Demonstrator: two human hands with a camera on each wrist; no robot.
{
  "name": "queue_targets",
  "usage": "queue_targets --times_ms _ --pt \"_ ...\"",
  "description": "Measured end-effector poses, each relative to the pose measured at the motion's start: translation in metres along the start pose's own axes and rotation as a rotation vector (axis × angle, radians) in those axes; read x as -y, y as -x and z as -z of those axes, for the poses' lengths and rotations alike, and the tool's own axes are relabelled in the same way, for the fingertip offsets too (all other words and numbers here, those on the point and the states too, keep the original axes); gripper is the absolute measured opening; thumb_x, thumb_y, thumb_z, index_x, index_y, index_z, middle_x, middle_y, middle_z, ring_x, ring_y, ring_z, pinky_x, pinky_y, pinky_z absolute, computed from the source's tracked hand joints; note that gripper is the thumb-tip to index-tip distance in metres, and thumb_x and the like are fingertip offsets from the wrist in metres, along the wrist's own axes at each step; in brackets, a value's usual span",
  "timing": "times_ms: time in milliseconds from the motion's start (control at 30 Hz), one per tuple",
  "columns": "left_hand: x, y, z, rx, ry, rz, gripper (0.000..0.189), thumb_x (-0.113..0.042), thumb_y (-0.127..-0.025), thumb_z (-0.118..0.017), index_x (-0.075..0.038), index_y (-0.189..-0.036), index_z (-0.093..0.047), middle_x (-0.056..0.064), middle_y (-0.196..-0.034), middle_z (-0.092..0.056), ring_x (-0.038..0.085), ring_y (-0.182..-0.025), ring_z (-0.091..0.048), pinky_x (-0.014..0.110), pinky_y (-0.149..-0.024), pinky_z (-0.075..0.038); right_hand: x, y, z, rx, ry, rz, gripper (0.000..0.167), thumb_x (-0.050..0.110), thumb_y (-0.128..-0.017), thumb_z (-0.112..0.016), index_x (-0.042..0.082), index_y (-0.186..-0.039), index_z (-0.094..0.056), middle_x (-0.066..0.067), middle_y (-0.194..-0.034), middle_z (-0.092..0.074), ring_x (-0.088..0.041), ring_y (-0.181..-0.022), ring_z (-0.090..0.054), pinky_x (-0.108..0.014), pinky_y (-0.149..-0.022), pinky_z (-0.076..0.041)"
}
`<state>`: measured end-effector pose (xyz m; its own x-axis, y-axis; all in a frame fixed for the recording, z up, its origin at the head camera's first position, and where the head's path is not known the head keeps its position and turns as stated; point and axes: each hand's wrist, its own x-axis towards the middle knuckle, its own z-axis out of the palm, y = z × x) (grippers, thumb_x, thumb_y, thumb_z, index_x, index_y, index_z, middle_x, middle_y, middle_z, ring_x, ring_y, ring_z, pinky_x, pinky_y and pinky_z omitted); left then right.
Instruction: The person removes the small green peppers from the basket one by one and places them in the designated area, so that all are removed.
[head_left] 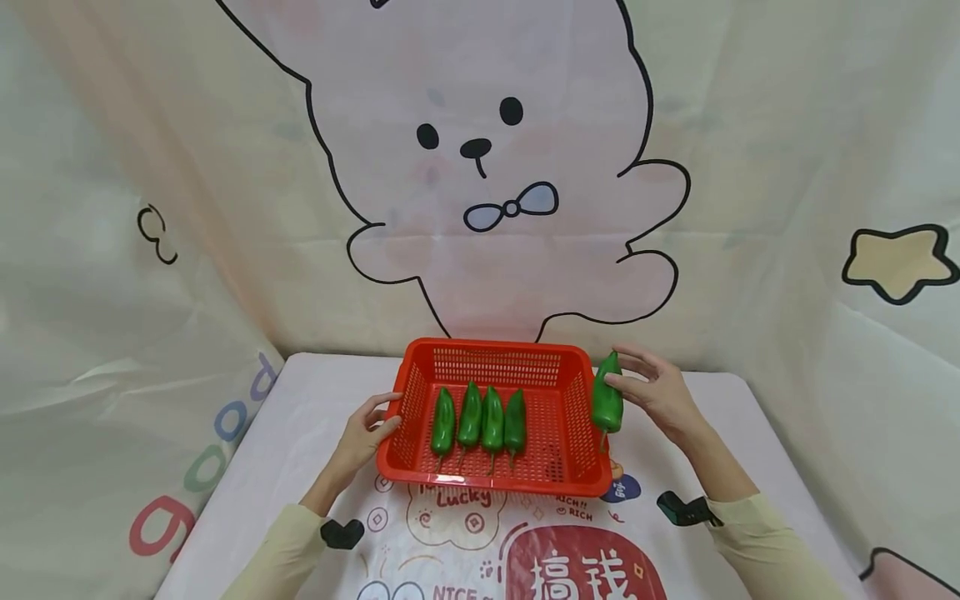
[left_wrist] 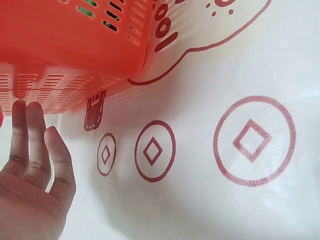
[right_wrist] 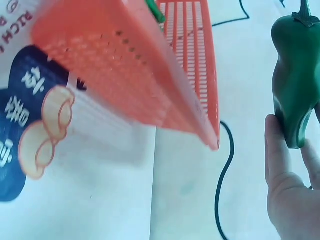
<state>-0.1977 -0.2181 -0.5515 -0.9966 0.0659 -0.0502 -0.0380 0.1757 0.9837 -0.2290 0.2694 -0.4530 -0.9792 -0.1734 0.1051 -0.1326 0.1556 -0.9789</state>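
A red plastic basket (head_left: 566, 475) stands on the table, with several green peppers (head_left: 492, 421) lying side by side in it, stems toward the person. My left hand (head_left: 358, 442) holds the basket's left rim, thumb and a finger lapping over the edge; in the left wrist view more fingers (left_wrist: 37, 150) lie by its outer wall. Above the right rim, my right hand (head_left: 660, 396) pinches another green pepper (head_left: 609, 396) between thumb and fingers, its stem pointing down toward the person. The right wrist view shows this pepper (right_wrist: 297, 75) apart from the basket.
A white table covering (head_left: 450, 575) with printed red and black drawings lies under the basket. Behind it hangs a cloth backdrop (head_left: 480, 275) with a cartoon animal. A dark cable (right_wrist: 225, 185) runs past the basket in the right wrist view.
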Motion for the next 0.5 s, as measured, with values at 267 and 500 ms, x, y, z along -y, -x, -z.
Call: queue_targets --times_ms 267,500 --pt "0.001 -0.004 0.001 -0.007 -0.020 0.004 0.046 -0.016 -0.100 -0.068 -0.017 -0.144 -0.053 0.020 -0.115 -0.060 0.034 -0.099 -0.063 0.036 -0.077 -0.060 -0.013 0.001 0.025 -0.021 0.028 0.014 0.054 0.013 -0.096 -0.073 0.008 -0.146 -0.052 -0.025 -0.130 -0.052 -0.016 -0.101 -0.067 -0.028 -0.086 -0.055" --pt "0.002 -0.004 0.001 -0.007 -0.013 -0.004 0.045 -0.015 -0.100 -0.067 -0.016 -0.143 -0.053 0.020 -0.114 -0.061 0.034 -0.097 -0.064 0.036 -0.076 -0.060 -0.026 -0.002 0.043 -0.047 0.072 0.015 0.056 0.013 -0.096 -0.073 0.007 -0.147 -0.052 -0.028 -0.131 -0.050 -0.014 -0.100 -0.067 -0.025 -0.084 -0.055"
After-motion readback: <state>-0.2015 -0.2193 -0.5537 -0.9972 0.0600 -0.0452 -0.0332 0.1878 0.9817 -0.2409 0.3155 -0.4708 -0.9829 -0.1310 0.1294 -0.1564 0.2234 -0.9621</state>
